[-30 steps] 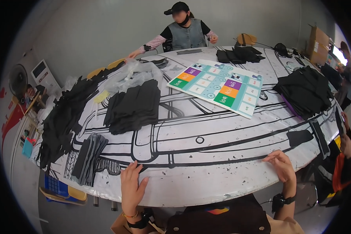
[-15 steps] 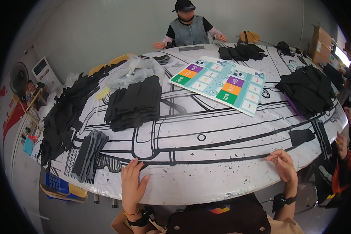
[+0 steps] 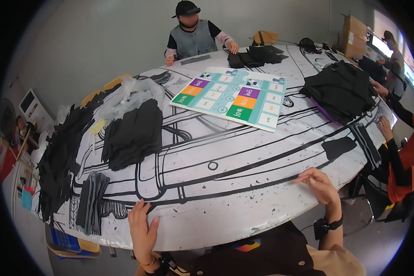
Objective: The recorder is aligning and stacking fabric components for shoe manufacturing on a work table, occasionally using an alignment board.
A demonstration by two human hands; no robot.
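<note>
Your left hand [image 3: 142,227] rests on the table [image 3: 216,225], released; your right hand [image 3: 321,186] is empty, fingers loosely bent. The cloth stack [image 3: 93,202] lies left of your left hand, the nearer one, long axis pointing away.

Room along near tabletop [image 3: 225,214], dark stack [image 3: 91,202] leftward

Across the counter [image 3: 225,221] we go: a board [image 3: 227,99] lies towards the middle! Left of it, the main stack [image 3: 132,135], plastic bag [image 3: 135,92] just behind; farther left, a long heap [image 3: 59,161]. Nearer, the strip bundle [image 3: 92,202]. Out right, a pile [image 3: 338,94], a single piece [image 3: 339,148] before it, loose strips [image 3: 368,146] right beside that!
</note>
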